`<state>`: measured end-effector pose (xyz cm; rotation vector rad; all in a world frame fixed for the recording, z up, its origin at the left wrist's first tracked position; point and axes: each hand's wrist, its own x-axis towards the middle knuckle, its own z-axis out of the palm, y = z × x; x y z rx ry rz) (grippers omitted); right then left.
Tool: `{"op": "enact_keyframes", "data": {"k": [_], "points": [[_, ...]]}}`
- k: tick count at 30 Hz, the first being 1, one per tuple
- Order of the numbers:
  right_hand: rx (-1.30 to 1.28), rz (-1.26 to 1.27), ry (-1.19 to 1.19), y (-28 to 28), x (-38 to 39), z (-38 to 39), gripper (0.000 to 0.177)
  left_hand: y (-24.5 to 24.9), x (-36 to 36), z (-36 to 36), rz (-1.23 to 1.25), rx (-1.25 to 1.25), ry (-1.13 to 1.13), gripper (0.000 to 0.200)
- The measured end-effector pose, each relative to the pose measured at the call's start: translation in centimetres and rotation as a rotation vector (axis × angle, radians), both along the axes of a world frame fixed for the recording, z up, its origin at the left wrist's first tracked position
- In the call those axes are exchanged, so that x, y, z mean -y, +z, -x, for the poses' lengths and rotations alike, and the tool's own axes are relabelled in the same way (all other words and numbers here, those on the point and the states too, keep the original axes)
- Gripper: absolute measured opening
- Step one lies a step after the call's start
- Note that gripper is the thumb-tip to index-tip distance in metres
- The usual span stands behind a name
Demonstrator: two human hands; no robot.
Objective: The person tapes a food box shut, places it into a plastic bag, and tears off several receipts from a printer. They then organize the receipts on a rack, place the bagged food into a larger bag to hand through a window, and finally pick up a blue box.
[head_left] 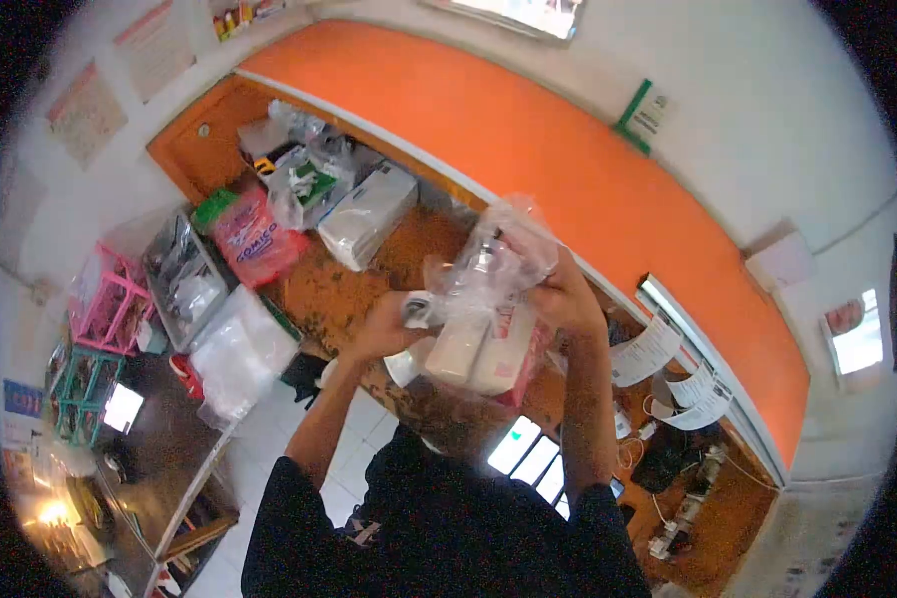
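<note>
A clear plastic bag [468, 264] is bunched up in front of me. Two pale, oblong boxes [456, 349] lie side by side in or under it, with pink-red wrapping along their right side. My right hand [565, 291] is closed on the gathered upper part of the bag. On the other side, my left hand [389, 327] has its fingers curled at the bag's left edge, beside a small white round thing [418, 309] that I cannot name. Below the left hand, another white object [403, 368] shows in part.
Several phones [534, 460] lie at the counter's near edge. Long paper slips [648, 352] hang at right, above cables and a power strip [693, 503]. A white packet [369, 214], a red bag [256, 239], a grey tray [184, 279] and plastic sheets [241, 351] stand left. An orange ledge [568, 130] runs behind.
</note>
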<state>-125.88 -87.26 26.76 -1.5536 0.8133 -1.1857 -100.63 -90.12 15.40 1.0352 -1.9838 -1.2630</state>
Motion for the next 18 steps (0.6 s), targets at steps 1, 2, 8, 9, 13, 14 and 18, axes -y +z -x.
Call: {"op": "enact_keyframes", "data": {"k": [1,2,8,9,13,14,18], "points": [[-0.021,0.022,-0.038,1.0,-0.5,0.6,0.034,2.5,0.2,-0.8,-0.015,-0.062,-0.004,0.037],[-0.031,0.012,-0.038,1.3,-0.7,1.1,0.033,5.2,0.2,-1.2,-0.031,-0.126,-0.003,0.035],[-0.109,0.176,-0.018,2.9,0.8,1.4,0.038,21.4,3.7,-0.4,0.408,0.194,-0.151,0.035],[-0.154,0.222,-0.033,3.2,1.9,1.7,0.041,22.6,4.9,-0.2,0.438,0.165,-0.132,0.034],[0.009,0.426,-0.142,11.8,1.3,-1.2,0.050,29.6,5.2,1.0,0.441,0.210,0.002,0.027],[-0.051,0.398,-0.081,14.0,1.4,-1.4,0.059,30.7,5.7,1.0,0.405,0.238,0.042,0.024],[-0.512,0.668,-0.333,16.9,7.2,-3.6,0.066,32.9,7.9,1.3,0.528,0.063,-0.070,0.015]]}}
